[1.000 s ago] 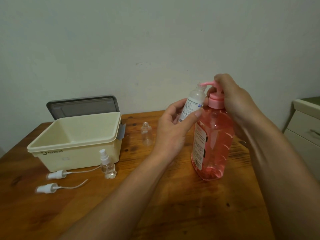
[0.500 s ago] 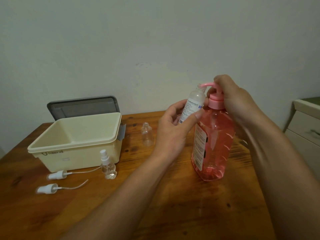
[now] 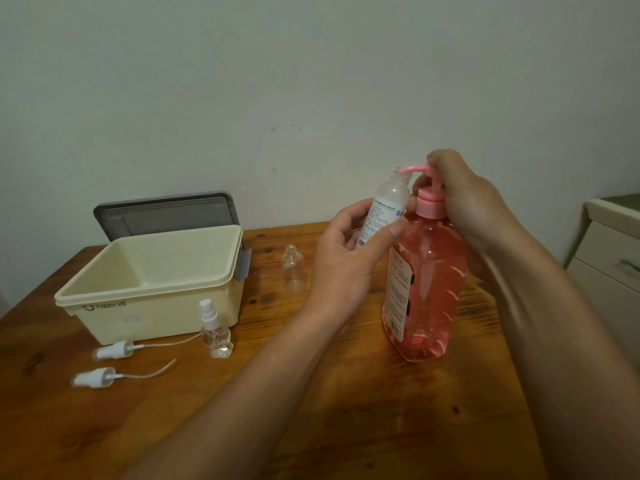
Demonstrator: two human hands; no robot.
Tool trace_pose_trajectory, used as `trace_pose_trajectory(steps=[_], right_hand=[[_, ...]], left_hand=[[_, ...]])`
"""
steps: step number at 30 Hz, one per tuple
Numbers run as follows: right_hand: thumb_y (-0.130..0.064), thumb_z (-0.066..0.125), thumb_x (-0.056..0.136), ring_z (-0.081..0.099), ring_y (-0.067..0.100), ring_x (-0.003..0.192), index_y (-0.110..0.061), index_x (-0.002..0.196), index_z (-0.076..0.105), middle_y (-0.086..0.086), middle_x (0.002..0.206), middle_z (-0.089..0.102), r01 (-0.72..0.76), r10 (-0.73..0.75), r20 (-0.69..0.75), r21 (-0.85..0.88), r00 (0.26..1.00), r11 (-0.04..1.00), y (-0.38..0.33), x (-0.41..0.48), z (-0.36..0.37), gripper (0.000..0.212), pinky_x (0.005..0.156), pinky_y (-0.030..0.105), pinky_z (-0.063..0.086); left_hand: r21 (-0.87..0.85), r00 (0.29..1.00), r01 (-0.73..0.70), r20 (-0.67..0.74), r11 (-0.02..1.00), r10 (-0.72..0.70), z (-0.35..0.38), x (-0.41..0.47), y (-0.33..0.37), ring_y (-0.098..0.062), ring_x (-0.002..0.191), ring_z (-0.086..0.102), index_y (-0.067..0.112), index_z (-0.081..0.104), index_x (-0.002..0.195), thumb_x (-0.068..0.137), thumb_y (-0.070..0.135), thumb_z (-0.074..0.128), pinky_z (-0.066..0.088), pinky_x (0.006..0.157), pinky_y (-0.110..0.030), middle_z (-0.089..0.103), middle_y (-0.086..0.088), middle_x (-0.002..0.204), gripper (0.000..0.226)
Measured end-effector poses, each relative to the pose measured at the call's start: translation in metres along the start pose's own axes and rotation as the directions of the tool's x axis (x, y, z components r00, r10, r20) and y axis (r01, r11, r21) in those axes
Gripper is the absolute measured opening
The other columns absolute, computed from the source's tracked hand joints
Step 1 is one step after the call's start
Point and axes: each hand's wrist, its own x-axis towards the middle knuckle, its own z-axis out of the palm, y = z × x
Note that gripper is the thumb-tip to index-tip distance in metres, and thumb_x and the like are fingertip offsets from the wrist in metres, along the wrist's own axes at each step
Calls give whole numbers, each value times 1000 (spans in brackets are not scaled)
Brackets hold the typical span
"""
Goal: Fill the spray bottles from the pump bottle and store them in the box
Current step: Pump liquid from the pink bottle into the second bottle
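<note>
The left hand (image 3: 346,258) grips a labelled spray bottle (image 3: 384,206) between thumb and fingers, tilted, its open mouth right at the pink spout of the pump bottle (image 3: 426,289). The right hand (image 3: 460,199) curls over the pump head — whether it presses down cannot be told from this angle. The pump bottle stands on the wooden table (image 3: 311,427), holding pink liquid. To the left sits the cream box (image 3: 152,296), open, its grey lid (image 3: 162,213) propped up behind it. Between box and left hand stands an uncapped clear bottle (image 3: 293,273); a capped spray bottle (image 3: 214,330) stands just before the box, two loose spray heads (image 3: 114,349) lying beside it.
</note>
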Motion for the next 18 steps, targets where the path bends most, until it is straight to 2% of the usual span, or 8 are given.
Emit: trace_pose_trajectory(steps=[4, 9, 12, 15, 18], right_hand=[[-40, 44, 93, 50, 25, 60, -17, 73, 59, 0, 58, 63, -11, 11, 1, 13, 1000, 1000, 0, 0, 0, 34, 56, 31, 43], [-51, 46, 92, 53, 22, 57, -19, 72, 61, 2, 62, 63, -16, 16, 1, 32, 1000, 999, 1, -1, 0, 41, 61, 36, 45], [-45, 45, 92, 54, 21, 54, -16, 78, 60, 0, 59, 64, -5, 5, 7, 4, 1000, 1000, 1, 0, 0, 36, 60, 35, 45], [-37, 44, 92, 50, 23, 59, -16, 76, 59, 1, 57, 63, -13, 13, 13, 19, 1000, 1000, 0, 0, -1, 31, 56, 30, 44], [-40, 45, 93, 50, 23, 56, -17, 75, 60, 1, 59, 63, -17, 17, 17, 21, 1000, 1000, 1, -1, -1, 32, 55, 29, 44]], left_hand=[[-1, 1000, 8, -3, 1000, -8, -1, -1, -1, 0, 94, 68, 15, 61, 123, 84, 15, 74, 54, 77, -14, 70, 4, 112, 41], [1, 1000, -4, 5, 1000, 4, 0, 0, 1, 6, 89, 66, 16, 59, 123, 86, 12, 72, 53, 74, -13, 69, 7, 108, 40], [10, 1000, -7, 6, 1000, 7, -1, 0, 1, 6, 89, 66, 15, 59, 124, 85, 13, 72, 53, 74, -13, 69, 7, 109, 40], [17, 1000, 4, 1, 1000, -4, -1, 0, -1, 1, 93, 67, 15, 60, 125, 85, 15, 74, 54, 76, -14, 70, 4, 112, 43], [16, 1000, 11, -3, 1000, -11, 0, -1, -2, 0, 94, 67, 15, 59, 125, 84, 16, 74, 54, 76, -14, 70, 4, 112, 44]])
